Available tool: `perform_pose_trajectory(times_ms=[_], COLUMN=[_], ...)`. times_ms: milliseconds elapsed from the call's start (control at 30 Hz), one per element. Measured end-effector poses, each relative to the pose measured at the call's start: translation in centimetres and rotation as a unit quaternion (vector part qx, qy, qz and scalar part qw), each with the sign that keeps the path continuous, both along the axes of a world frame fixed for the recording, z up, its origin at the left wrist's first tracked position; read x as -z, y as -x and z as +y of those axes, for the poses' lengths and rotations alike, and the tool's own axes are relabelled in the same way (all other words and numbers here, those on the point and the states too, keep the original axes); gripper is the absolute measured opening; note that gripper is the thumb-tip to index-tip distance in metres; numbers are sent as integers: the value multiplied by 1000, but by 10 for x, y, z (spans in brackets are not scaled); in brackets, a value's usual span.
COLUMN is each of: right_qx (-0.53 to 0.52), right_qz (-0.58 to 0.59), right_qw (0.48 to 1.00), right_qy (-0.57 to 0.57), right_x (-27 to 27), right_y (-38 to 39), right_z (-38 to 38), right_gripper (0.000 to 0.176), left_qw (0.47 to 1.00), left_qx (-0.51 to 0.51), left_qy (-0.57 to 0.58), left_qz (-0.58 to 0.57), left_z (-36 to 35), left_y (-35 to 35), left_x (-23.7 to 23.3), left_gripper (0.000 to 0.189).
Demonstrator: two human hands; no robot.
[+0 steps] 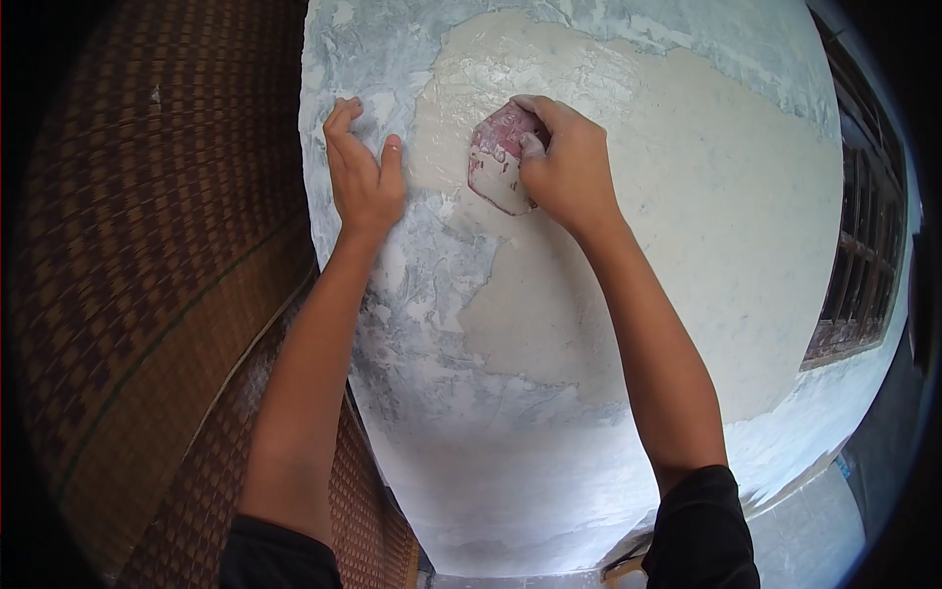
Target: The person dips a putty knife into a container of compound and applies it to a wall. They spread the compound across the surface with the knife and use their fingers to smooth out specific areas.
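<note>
My right hand (567,162) grips a flat maroon putty scraper (498,162), thumb pressed on its face and fingers curled over its upper edge. Pale filler coats the scraper's lower part. It lies over the left part of a cream filler patch (706,216) on the wall. Left of it, my left hand (365,182) is at the wall's left edge, thumb up and fingers apart and bent, with nothing in it. Wet, shiny ridges of filler show above the scraper. Bluish-grey wall surface (422,265) with white smears shows between and below my hands.
A brown woven panel (186,147) stands along the left, close to the wall's edge. A dark wooden window frame (859,245) is set into the wall at the right. Grey floor (805,525) shows at the lower right.
</note>
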State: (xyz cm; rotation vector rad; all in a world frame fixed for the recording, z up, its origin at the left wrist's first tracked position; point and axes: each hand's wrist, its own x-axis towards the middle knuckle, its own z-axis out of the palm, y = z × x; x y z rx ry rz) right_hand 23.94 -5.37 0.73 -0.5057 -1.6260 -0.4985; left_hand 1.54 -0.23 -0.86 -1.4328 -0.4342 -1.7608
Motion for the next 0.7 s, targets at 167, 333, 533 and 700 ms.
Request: perform_pose_trajectory(times_ms=[167, 333, 533, 700], right_qx=[27, -64, -51, -11], right_qz=[-63, -22, 11, 60], right_qw=[997, 997, 999, 998], right_qy=[-45, -25, -8, -29], right_x=[7, 11, 15, 16], right_y=[1, 0, -9, -20], right_z=[10, 13, 3, 9], right_gripper=[37, 40, 36, 37], left_qw=[1000, 1000, 1000, 1000], left_qx=[8, -1, 0, -4], left_qy=[3, 0, 2, 2], left_qz=[3, 6, 8, 5], left_z=[0, 0, 0, 1], left_y=[0, 1, 2, 1], left_x=[0, 0, 0, 0], left_gripper=[51, 50, 50, 50])
